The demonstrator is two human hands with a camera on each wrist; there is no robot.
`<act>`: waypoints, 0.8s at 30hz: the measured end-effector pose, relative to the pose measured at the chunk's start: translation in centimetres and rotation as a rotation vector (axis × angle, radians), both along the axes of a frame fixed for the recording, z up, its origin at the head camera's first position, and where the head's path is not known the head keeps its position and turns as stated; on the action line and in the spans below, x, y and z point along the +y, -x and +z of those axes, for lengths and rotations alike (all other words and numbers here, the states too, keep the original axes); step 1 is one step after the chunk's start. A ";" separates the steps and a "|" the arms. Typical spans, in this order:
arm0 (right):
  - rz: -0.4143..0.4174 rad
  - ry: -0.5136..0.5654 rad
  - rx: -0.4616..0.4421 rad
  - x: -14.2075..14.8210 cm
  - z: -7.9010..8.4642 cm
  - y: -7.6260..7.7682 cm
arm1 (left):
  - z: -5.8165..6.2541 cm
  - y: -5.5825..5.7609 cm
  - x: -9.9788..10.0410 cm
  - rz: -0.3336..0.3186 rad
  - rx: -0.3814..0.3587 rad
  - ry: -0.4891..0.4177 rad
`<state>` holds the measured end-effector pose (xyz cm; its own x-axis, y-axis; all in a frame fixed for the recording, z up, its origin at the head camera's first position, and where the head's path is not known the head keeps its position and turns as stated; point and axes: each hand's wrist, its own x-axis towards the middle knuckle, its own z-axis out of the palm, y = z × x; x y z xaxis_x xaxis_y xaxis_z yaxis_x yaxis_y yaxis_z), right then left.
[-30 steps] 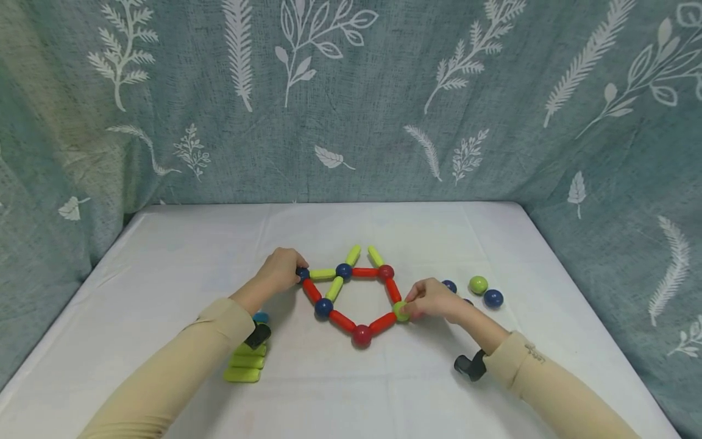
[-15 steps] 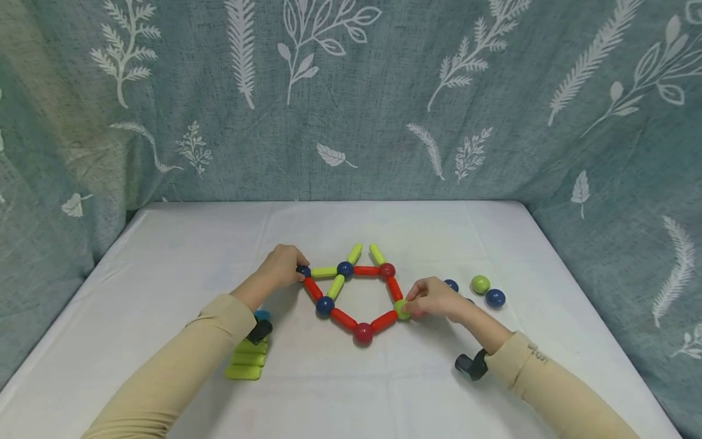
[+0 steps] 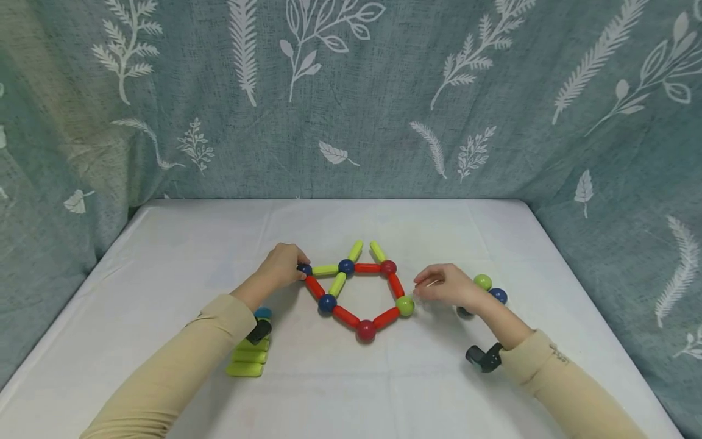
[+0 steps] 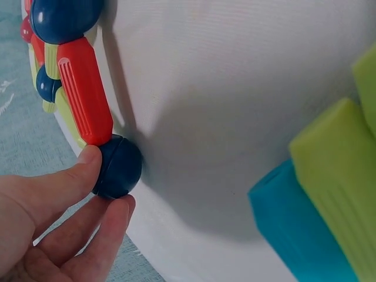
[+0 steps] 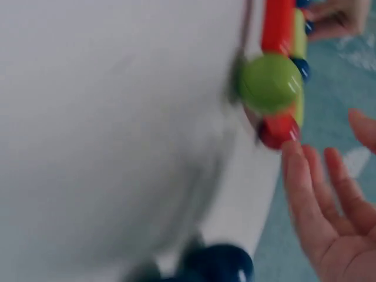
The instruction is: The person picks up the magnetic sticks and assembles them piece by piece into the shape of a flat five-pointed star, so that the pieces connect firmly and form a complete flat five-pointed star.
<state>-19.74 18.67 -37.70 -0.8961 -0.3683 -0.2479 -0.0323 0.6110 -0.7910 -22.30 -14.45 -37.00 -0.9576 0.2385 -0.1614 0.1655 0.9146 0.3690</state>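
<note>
A frame of coloured rods and balls lies on the white table. My left hand (image 3: 280, 267) pinches the blue ball (image 4: 120, 167) at its left corner between thumb and fingers. A red rod (image 4: 85, 91) and a yellow-green rod (image 3: 325, 269) run from that ball to two other blue balls. My right hand (image 3: 446, 285) is just right of the green ball (image 3: 405, 306), apart from it, holding nothing, its fingers loosely extended. Red rods join the green ball to a red ball (image 3: 365, 330) in front and another red ball (image 3: 388, 267) behind. Two yellow-green rods point toward the back.
Loose yellow-green rods (image 3: 245, 369) and a blue rod (image 4: 299, 229) lie by my left forearm. Beyond my right wrist are a loose green ball (image 3: 482, 281) and blue balls (image 3: 498, 296), partly hidden. A patterned curtain (image 3: 351, 152) hangs around the table.
My right hand has let go of the green ball and moved back and to the right. My left hand keeps its hold on the blue ball.
</note>
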 end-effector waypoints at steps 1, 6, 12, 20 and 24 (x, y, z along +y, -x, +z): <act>0.010 0.010 0.031 0.5 0.3 0.1 | 0.0 0.0 0.0 0.003 0.000 0.002; 0.014 0.073 0.103 3.5 1.4 0.6 | -0.2 -0.1 -0.2 0.011 0.017 0.004; -0.016 0.051 0.196 7.2 1.6 0.9 | -0.4 -0.2 -0.3 -0.001 0.043 -0.008; -0.071 -0.038 0.238 10.8 0.7 1.3 | -0.2 -0.2 -0.1 -0.010 0.041 0.000; -0.068 -0.058 0.211 11.7 0.0 1.6 | -0.2 -0.3 -0.3 -0.001 0.035 0.000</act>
<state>-21.37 30.41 -37.74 -0.9527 -0.2955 -0.0712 -0.1502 0.6614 -0.7349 -21.98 -14.72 -37.19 -0.9625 0.2392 -0.1277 0.1792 0.9146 0.3625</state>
